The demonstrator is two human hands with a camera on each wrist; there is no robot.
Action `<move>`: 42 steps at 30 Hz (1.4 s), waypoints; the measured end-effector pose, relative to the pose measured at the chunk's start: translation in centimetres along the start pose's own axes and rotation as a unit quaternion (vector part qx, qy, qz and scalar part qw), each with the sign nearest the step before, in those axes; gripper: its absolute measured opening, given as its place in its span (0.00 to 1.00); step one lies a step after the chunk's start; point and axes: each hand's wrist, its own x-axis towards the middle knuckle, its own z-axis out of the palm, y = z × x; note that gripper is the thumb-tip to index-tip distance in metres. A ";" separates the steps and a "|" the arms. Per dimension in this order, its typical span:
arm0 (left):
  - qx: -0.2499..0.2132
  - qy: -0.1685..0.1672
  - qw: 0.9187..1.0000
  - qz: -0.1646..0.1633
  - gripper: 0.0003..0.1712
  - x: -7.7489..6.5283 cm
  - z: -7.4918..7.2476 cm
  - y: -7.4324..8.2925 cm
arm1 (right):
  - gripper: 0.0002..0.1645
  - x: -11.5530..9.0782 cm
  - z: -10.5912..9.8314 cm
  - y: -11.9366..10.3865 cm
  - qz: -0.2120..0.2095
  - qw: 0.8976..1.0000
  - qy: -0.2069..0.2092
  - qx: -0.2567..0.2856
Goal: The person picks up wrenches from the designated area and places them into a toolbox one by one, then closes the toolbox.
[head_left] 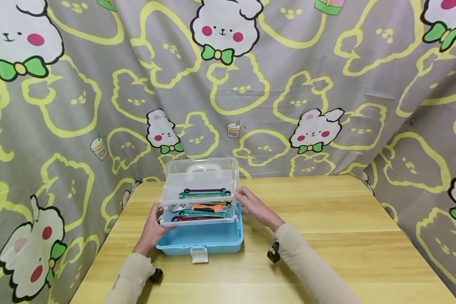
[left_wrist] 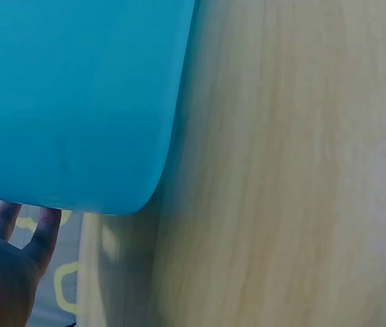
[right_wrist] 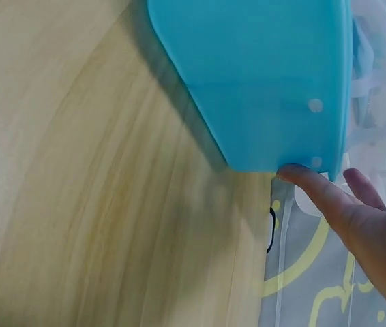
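A blue toolbox stands on the table with its clear lid raised. Two tiered clear plastic trays are lifted above its base. The upper tray carries two combination wrenches. In the lower tray lie several wrenches and an orange-and-black tool. My left hand holds the lower tray's left end, thumb at the front; in the left wrist view its other fingers are partly hidden by the box. My right hand touches the upper tray's right edge, and one straight digit touches the blue side.
A white latch hangs from the box front. Wood-grain table surface extends right of the box. Behind and on both sides hangs a grey curtain printed with rabbits and yellow outlines. Each sleeve has a black wrist camera.
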 end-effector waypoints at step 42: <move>0.037 0.023 0.996 0.083 0.33 -0.7 -0.2 -0.3 | 0.31 1.3 -1.0 -1.5 -0.025 0.993 0.086 0.071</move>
